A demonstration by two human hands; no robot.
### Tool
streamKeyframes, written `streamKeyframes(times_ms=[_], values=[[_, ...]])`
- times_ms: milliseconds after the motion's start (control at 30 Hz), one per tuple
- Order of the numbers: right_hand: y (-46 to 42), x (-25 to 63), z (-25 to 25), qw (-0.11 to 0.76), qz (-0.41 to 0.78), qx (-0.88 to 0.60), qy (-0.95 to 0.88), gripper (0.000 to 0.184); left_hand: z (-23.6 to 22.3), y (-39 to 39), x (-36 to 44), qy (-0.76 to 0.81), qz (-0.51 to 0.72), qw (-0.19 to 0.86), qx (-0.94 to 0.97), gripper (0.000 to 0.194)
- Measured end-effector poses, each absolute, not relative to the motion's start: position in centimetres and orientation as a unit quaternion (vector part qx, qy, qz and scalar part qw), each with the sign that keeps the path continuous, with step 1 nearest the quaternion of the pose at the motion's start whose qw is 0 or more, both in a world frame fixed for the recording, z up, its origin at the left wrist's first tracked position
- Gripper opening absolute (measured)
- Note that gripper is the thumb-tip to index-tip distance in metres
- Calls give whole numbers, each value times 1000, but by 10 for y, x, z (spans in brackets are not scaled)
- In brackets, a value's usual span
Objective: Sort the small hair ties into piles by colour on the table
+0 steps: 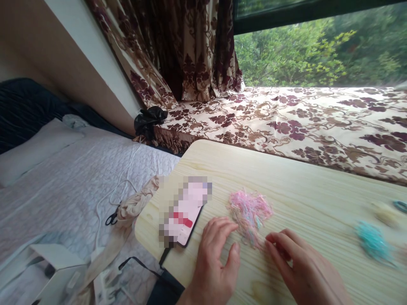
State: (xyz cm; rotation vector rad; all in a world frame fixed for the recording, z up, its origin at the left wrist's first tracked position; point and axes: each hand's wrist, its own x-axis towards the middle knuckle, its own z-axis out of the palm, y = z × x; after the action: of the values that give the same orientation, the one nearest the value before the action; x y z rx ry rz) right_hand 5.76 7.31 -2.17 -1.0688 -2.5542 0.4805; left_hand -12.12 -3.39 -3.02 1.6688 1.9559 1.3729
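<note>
A loose heap of thin pink strands [249, 207], mixed with pale blue and brownish ones, lies on the wooden-look table [305, 186]. My left hand [218, 258] is beside its left edge, thumb and fingers apart, holding nothing. On the other side, my right hand [299, 258] has thumb and fingertips pinched together where a few strands trail from the heap's lower right end. The fine strand at those fingertips is hard to make out. Just left of my left hand lies a phone [184, 216] with a lit, partly blurred-out screen.
A turquoise strand bundle [373, 241], a cream bundle [386, 213] and a dark ring-like item [400, 206] lie at the table's right. A black cable [163, 257] runs from the phone over the edge. Left is a bed [73, 169] with white cords; behind, a flowered window seat [305, 114].
</note>
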Motion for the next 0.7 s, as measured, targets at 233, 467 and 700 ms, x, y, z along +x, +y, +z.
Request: streamKeyframes(times_ms=[233, 467, 700], values=[[66, 67, -17, 192, 147, -370, -897, 23, -31, -35, -121, 671, 464, 126, 564, 35], [57, 56, -21, 175, 171, -376, -894, 29, -30, -35, -121, 676, 460, 139, 558, 35], [59, 53, -23, 146, 175, -378, -897, 33, -29, -35, -121, 673, 469, 131, 557, 33]])
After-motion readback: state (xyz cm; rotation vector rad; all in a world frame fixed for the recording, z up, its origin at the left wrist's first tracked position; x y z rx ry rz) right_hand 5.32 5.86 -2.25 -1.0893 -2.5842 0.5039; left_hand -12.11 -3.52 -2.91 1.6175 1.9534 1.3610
